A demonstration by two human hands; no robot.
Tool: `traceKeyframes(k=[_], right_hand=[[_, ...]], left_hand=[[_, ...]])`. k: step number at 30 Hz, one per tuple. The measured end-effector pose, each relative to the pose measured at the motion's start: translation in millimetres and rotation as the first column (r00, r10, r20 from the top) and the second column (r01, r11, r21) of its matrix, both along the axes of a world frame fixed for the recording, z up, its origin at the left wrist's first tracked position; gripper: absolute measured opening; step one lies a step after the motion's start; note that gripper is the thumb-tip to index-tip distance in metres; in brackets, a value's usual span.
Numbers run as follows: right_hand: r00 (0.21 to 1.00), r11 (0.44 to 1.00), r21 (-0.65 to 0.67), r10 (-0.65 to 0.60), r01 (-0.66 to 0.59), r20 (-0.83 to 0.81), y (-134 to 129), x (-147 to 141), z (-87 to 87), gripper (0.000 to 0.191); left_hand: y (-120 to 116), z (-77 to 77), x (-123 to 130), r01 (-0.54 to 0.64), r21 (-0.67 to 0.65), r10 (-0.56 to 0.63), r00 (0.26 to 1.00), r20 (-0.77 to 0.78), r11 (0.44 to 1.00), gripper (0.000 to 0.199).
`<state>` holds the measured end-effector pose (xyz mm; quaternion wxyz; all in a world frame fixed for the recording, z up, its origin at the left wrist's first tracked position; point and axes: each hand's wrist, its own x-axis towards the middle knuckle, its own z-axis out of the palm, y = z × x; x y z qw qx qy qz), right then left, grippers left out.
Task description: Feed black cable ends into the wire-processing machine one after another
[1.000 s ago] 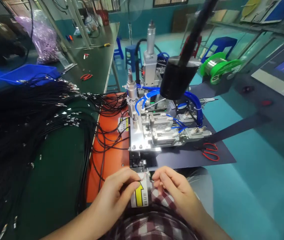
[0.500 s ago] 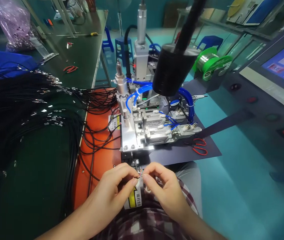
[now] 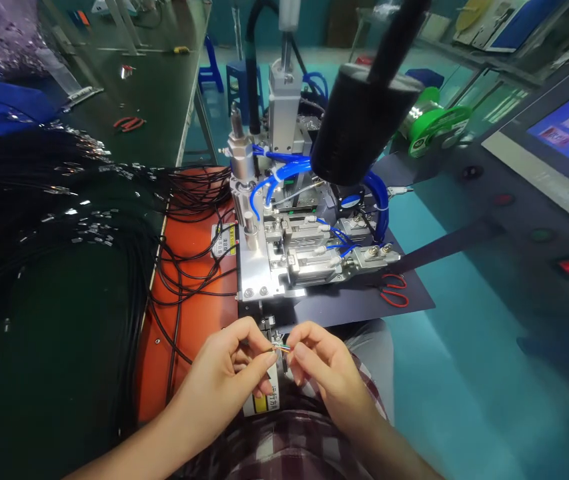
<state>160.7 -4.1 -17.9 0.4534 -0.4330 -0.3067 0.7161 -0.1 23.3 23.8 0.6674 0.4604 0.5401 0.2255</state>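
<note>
Thin coloured wires [image 3: 281, 347] stretch between my two hands, just in front of the machine. My left hand [image 3: 237, 367] pinches one end of them between thumb and forefinger. At the other end, the thumb and fingers of my right hand [image 3: 327, 367] close on the wire tips. Green, white and orange strands show in the small gap between the fingertips. Right behind my fingers stands the metal machine [image 3: 309, 260] with blue air tubes. Below my left hand a label with yellow and black print [image 3: 261, 403] is partly covered.
Bundles of black cables [image 3: 89, 193] lie over the dark bench on the left and onto the orange surface [image 3: 159, 373]. Red-handled scissors [image 3: 394, 291] rest right of the machine. A black cylinder [image 3: 359, 127] hangs above it, near a green wire spool [image 3: 439, 123]. A screen panel [image 3: 564, 147] stands right.
The wires now lie more level and show more clearly between my fingertips. My right fingers have shifted their hold on them. The whole view has tilted slightly, and a cylinder rod on the machine shows extended.
</note>
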Motion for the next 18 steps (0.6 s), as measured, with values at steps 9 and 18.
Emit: traceKeyframes(k=[9, 18], right_hand=[[0.994, 1.0, 0.005, -0.016, 0.017, -0.11, 2.2, -4.8, -6.3, 0.019], [0.993, 1.0, 0.014, -0.009, 0.011, -0.116, 2.3, -6.7, -10.8, 0.021]], left_hand=[[0.4, -1.1, -0.5, 0.023, -0.175, -0.003, 0.993, 0.116, 0.984, 0.025], [0.3, -2.7, -1.5, 0.033, -0.188, -0.006, 0.989, 0.145, 0.982, 0.027]])
